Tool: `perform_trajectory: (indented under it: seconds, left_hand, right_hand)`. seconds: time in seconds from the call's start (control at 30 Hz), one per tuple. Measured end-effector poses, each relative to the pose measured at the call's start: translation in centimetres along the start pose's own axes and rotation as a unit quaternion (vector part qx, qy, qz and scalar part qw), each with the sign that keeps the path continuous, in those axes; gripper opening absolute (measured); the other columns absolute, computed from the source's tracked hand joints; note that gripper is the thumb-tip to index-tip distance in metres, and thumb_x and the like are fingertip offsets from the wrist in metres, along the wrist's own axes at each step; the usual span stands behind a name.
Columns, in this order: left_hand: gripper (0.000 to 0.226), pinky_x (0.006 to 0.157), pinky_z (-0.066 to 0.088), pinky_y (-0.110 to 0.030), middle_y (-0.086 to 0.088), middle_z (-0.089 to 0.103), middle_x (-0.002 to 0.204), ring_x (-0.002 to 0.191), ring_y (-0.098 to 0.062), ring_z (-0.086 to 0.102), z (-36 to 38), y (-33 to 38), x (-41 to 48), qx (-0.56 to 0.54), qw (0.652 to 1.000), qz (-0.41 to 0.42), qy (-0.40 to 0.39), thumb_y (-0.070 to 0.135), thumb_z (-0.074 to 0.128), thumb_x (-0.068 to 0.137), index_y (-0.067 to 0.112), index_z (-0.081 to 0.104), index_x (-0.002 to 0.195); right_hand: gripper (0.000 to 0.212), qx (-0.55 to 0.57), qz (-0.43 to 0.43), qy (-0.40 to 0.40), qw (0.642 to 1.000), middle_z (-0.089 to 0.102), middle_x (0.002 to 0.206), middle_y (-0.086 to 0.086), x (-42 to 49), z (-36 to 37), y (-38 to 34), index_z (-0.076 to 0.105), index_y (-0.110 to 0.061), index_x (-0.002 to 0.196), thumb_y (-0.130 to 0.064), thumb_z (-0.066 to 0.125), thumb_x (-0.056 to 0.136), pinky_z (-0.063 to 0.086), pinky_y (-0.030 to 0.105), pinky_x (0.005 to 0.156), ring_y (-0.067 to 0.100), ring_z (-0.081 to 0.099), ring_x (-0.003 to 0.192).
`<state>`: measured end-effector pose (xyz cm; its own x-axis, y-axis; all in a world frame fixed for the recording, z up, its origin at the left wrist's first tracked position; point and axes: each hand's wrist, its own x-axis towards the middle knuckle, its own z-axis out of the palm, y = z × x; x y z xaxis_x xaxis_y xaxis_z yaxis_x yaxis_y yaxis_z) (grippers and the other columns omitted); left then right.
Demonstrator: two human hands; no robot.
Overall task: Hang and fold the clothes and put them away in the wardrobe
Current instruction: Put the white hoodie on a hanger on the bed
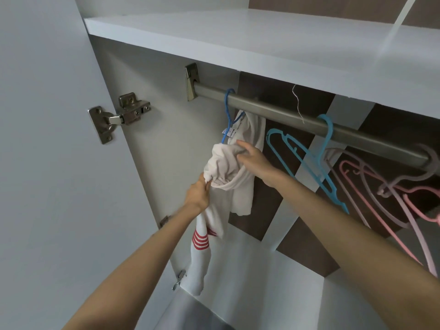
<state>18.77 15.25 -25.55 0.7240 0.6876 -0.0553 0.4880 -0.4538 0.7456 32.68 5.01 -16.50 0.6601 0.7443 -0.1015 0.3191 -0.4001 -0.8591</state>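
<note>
- Fingers of the right hand [252, 159] were curled into a fold near the top of the white garment [223, 167], pinching the cloth, probably to pull it straight over the hanger's shoulder.
- The left hand [197, 192] gripped a bunched wad of the same garment lower down, likely taking its weight so it would not slide off.
- The garment hung crumpled on a dark blue hanger [228, 108], with a red-striped part trailing below the left hand.
- That hanger's hook sat over the rail [273, 113] near its left end, inside the wardrobe [171, 120] and under the shelf [238, 32].
- Further right on the rail hung a bare light blue hanger [307, 158]. Pink hangers [381, 194] hung toward the right end, well apart from the garment, seemingly spare for other clothes.
</note>
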Motion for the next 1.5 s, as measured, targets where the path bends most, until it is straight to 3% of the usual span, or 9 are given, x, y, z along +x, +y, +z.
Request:
perform_trajectory:
  seconds: [0.13, 0.33, 0.63, 0.83, 1.13, 1.27, 1.4, 1.5]
  left_hand:
    - [0.041, 0.075, 0.034, -0.029, -0.02, 0.061, 0.12, 0.107, -0.041, 0.055, -0.2, -0.3, 0.0, -0.008, 1.0, -0.002, 0.006, 0.031, 0.034, 0.103, 0.013, 0.038, 0.14]
    - [0.04, 0.081, 0.037, -0.032, -0.019, 0.06, 0.123, 0.111, -0.04, 0.055, -0.7, -0.1, -1.2, -0.012, 1.0, 0.005, 0.012, 0.029, 0.035, 0.103, 0.012, 0.039, 0.139]
    - [0.044, 0.084, 0.039, -0.036, -0.023, 0.06, 0.115, 0.107, -0.04, 0.055, -2.5, 0.5, -3.9, -0.015, 1.0, -0.013, -0.017, 0.039, 0.038, 0.101, 0.004, 0.039, 0.127]
    - [0.054, 0.091, 0.039, -0.034, -0.017, 0.059, 0.125, 0.111, -0.035, 0.055, -4.9, 0.0, -7.5, -0.022, 0.998, 0.01, -0.057, 0.047, 0.035, 0.099, 0.012, 0.03, 0.141]
    - [0.047, 0.104, 0.039, -0.034, -0.017, 0.048, 0.139, 0.128, -0.027, 0.048, -13.5, -2.9, -18.3, -0.064, 0.993, 0.101, -0.009, 0.024, 0.043, 0.101, 0.011, 0.033, 0.144]
    - [0.045, 0.103, 0.041, -0.037, -0.016, 0.048, 0.139, 0.124, -0.027, 0.051, -17.1, -4.8, -24.3, -0.08, 0.991, 0.105, -0.005, 0.022, 0.043, 0.101, 0.012, 0.036, 0.144]
    - [0.041, 0.094, 0.044, -0.029, -0.013, 0.052, 0.135, 0.115, -0.025, 0.057, -19.5, -7.0, -29.6, -0.089, 0.989, 0.117, 0.0, 0.02, 0.043, 0.101, 0.015, 0.039, 0.141]
    - [0.037, 0.081, 0.042, -0.023, -0.008, 0.057, 0.129, 0.102, -0.018, 0.058, -20.5, -8.8, -33.1, -0.107, 0.988, 0.114, 0.017, 0.018, 0.043, 0.1, 0.018, 0.045, 0.137]
  right_hand:
    - [0.051, -0.009, -0.01, -0.011, 1.0, 0.039, 0.149, 0.002, -1.1, -0.6, 0.2, 0.04, -0.025, 0.145, -0.008, 0.041, 0.096, 0.03, 0.022, 0.096, 0.014, 0.039, 0.13]
    - [0.046, -0.003, -0.009, -0.024, 1.0, 0.042, 0.147, 0.005, -3.0, -0.3, 0.3, 0.042, -0.02, 0.142, -0.009, 0.043, 0.098, 0.03, 0.023, 0.101, 0.015, 0.037, 0.137]
    - [0.042, -0.011, -0.013, -0.002, 1.0, 0.051, 0.137, 0.004, -7.7, 0.8, -0.5, 0.048, -0.016, 0.137, -0.008, 0.045, 0.096, 0.035, 0.022, 0.095, 0.013, 0.046, 0.127]
    - [0.038, -0.025, -0.022, 0.03, 0.999, 0.055, 0.133, 0.003, -12.3, 2.7, -2.7, 0.051, -0.016, 0.135, -0.011, 0.047, 0.097, 0.037, 0.021, 0.091, 0.008, 0.048, 0.117]
    - [0.032, 0.032, -0.012, 0.087, 0.996, 0.057, 0.128, 0.004, -22.7, 10.0, -5.8, 0.053, -0.014, 0.129, -0.022, 0.051, 0.099, 0.045, 0.03, 0.097, 0.019, 0.055, 0.116]
    - [0.029, 0.062, -0.003, 0.082, 0.995, 0.057, 0.125, 0.003, -27.9, 14.0, -7.5, 0.054, -0.016, 0.128, -0.022, 0.051, 0.099, 0.046, 0.027, 0.091, 0.019, 0.058, 0.11]
    - [0.02, 0.064, -0.01, 0.075, 0.995, 0.06, 0.121, 0.0, -32.4, 17.3, -8.7, 0.055, -0.023, 0.118, -0.018, 0.05, 0.099, 0.049, 0.024, 0.085, 0.016, 0.06, 0.105]
    - [0.022, 0.057, -0.013, 0.06, 0.997, 0.061, 0.115, -0.006, -35.8, 19.8, -9.2, 0.055, -0.025, 0.117, -0.015, 0.049, 0.099, 0.051, 0.033, 0.092, 0.017, 0.061, 0.107]
